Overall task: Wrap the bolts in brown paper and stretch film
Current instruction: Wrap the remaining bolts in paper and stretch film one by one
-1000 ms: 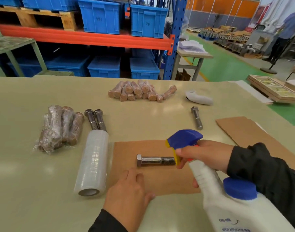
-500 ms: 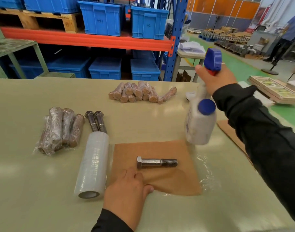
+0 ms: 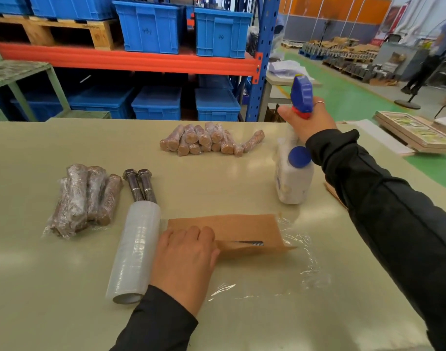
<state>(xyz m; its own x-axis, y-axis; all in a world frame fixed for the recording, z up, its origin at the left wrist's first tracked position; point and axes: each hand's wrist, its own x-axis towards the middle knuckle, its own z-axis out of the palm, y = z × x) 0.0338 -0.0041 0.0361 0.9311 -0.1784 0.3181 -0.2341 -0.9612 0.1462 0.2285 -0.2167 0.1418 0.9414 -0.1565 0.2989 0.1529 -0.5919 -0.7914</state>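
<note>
On the pale green desk [image 3: 65,287] lies one sheet of brown paper [image 3: 242,228], its near edge folded over one steel bolt [image 3: 252,242] so that only the threaded end shows. The left hand [image 3: 184,262] grasps the folded paper edge over the bolt's head end, fingers curled on it. A loose sheet of clear stretch film [image 3: 305,262] lies under and to the right of the paper. One white roll of stretch film [image 3: 134,252] lies just left of the hand. Two bare steel bolts [image 3: 139,184] lie side by side beyond the roll. Left of them sits one bundle of film-wrapped bolts [image 3: 82,198]; I cannot count them surely. Farther back lies a pile of paper-wrapped bolts [image 3: 209,140], roughly a dozen. The right hand [image 3: 308,120] grips the blue trigger of one white spray bottle [image 3: 292,178].
</note>
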